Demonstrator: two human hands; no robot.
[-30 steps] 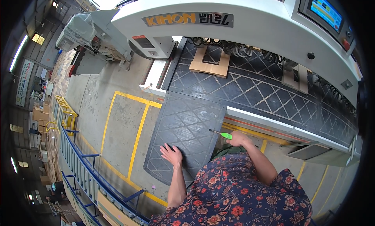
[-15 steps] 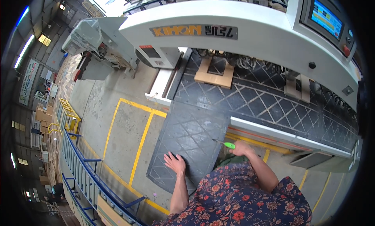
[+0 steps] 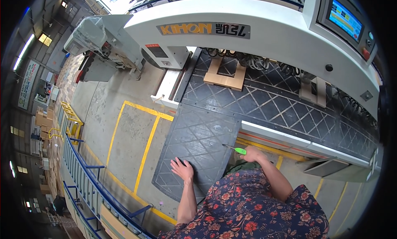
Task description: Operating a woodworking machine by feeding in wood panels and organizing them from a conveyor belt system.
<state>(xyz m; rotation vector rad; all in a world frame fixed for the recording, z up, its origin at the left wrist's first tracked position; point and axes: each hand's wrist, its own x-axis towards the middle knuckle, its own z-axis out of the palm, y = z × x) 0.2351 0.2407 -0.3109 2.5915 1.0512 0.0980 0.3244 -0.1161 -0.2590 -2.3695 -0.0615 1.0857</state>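
Note:
My left hand [image 3: 182,170] lies flat on a dark grey table extension [image 3: 202,127] with scuffed diagonal lines, its fingers spread and holding nothing. At the right edge of this surface, my right hand [image 3: 253,154] is closed round a slim green-handled tool [image 3: 240,151]. A thin dark shaft like a screwdriver's points left from the handle, over the surface's edge. Whether its tip touches the surface I cannot tell. The fingers of my right hand are partly hidden behind the hand and handle.
A large white machine [image 3: 198,15] arches over a long dark bed [image 3: 264,102]. Two pale wooden frames, a left one [image 3: 223,82] and a right one [image 3: 311,97], lie on that bed. A control screen [image 3: 345,19] is at upper right; blue roller rails [image 3: 84,168] stand left, beyond yellow floor lines [image 3: 147,154].
Both hands hold nearly the same places, the left still flat and the right still gripping the green-handled tool. The whole view has shifted slightly.

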